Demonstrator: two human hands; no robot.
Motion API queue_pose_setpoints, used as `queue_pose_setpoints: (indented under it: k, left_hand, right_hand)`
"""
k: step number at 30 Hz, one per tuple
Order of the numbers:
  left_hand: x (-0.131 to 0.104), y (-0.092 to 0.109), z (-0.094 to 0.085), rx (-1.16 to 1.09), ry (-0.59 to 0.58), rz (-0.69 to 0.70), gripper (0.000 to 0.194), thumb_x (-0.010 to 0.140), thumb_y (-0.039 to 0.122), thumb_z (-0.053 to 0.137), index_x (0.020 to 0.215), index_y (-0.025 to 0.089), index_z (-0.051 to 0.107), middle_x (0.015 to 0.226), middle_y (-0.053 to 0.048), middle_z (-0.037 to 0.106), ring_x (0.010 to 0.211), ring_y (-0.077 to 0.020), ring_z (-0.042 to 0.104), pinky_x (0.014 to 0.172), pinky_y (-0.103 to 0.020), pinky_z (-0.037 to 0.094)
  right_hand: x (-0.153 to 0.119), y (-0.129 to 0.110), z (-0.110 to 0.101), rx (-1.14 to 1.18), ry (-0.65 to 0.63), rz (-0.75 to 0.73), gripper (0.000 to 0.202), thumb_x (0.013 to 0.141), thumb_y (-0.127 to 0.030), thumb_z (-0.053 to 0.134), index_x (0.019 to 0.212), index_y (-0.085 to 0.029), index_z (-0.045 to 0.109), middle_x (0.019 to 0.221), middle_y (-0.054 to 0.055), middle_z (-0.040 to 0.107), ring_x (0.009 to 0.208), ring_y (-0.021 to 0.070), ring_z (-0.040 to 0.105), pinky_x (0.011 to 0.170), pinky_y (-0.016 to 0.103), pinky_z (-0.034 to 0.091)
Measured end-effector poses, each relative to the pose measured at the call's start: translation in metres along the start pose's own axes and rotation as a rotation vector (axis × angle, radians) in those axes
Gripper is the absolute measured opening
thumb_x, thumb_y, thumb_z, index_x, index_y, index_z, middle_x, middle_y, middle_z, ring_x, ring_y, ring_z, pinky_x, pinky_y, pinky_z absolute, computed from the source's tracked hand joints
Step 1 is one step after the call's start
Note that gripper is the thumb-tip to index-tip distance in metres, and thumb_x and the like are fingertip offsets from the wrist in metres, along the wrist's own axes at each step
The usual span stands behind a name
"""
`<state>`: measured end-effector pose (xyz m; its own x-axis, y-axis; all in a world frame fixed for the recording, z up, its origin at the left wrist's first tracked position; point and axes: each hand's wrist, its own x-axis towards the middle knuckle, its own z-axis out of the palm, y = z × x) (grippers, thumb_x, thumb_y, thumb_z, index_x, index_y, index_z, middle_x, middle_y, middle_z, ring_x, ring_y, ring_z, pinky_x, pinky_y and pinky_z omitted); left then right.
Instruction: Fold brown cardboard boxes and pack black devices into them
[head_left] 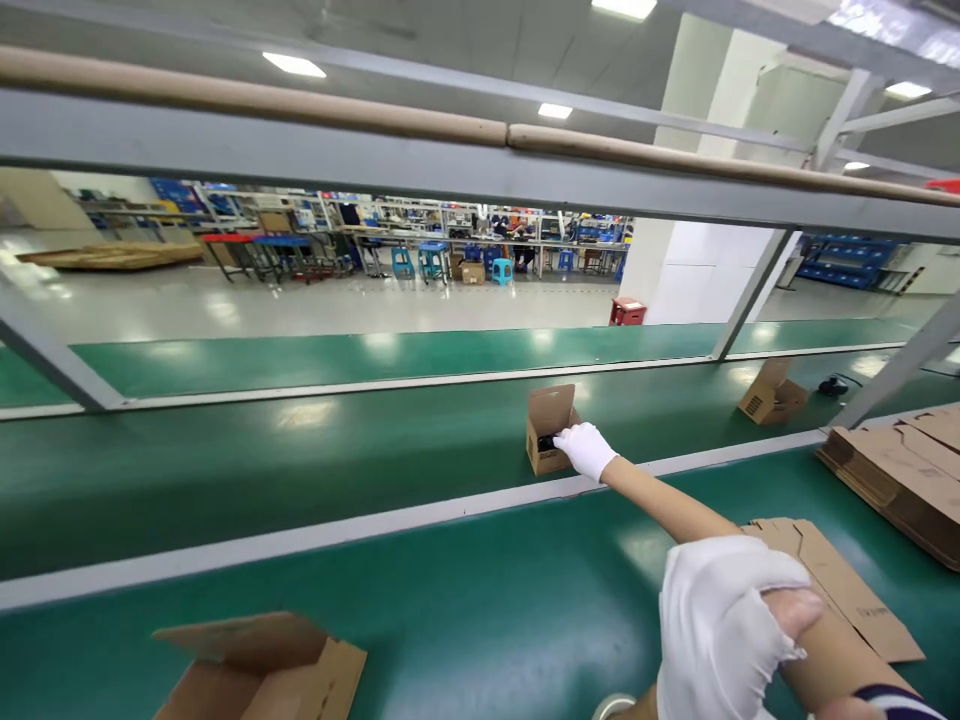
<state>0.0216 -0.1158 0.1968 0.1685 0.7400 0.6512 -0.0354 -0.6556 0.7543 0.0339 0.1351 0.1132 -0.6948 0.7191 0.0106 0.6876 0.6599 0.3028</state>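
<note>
My right hand (586, 450), in a white glove, reaches out to a small open cardboard box (551, 461) on the far green belt. Its fingers are together at a black item (546, 441) inside the box, whose kind I cannot make out. Nearer to me, my left hand (727, 625) has a white glove that leaves the thumb tip bare. It is curled and overlaps my right forearm (675, 500); whether it grips the arm or something hidden, I cannot tell. A flattened carton (847, 590) lies under and beside the right arm.
Another open box (259, 680) sits at the lower left on the near belt. At the right are a stack of flat cartons (900, 480), an open box (772, 395) and a black object with a cord (834, 385). A grey frame (375, 165) crosses above the belts.
</note>
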Motion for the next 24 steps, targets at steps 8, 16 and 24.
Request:
queue_pose_setpoints:
  k: [8, 16, 24]
  left_hand:
    - [0.004, -0.012, -0.015, 0.009, 0.244, 0.047, 0.025, 0.092, 0.040, 0.056, 0.113, 0.030, 0.061, 0.115, -0.008, 0.060, 0.109, -0.0279, 0.056, 0.094, -0.045, 0.050]
    - [0.007, -0.019, -0.006, -0.063, 0.275, -0.063, 0.022, 0.092, 0.028, 0.058, 0.113, 0.025, 0.061, 0.119, -0.004, 0.058, 0.111, -0.0192, 0.054, 0.098, -0.029, 0.042]
    - [0.008, -0.036, 0.009, 0.078, 0.080, -0.085, 0.023, 0.094, 0.032, 0.053, 0.116, 0.025, 0.057, 0.122, -0.005, 0.056, 0.113, -0.0217, 0.053, 0.099, -0.035, 0.041]
  right_hand:
    - [-0.123, 0.071, 0.019, 0.136, -0.035, 0.493, 0.034, 0.093, -0.028, 0.056, 0.126, -0.020, 0.053, 0.125, 0.010, 0.052, 0.110, 0.0239, 0.051, 0.092, 0.034, 0.037]
    - [-0.310, 0.162, 0.042, 0.357, -0.527, 1.329, 0.038, 0.093, -0.045, 0.061, 0.107, -0.010, 0.061, 0.106, 0.011, 0.059, 0.094, 0.0235, 0.059, 0.083, 0.041, 0.049]
    - [-0.335, 0.156, 0.044, 0.526, -0.490, 1.425, 0.030, 0.094, -0.040, 0.061, 0.101, -0.011, 0.062, 0.100, 0.009, 0.061, 0.088, 0.0204, 0.060, 0.078, 0.035, 0.051]
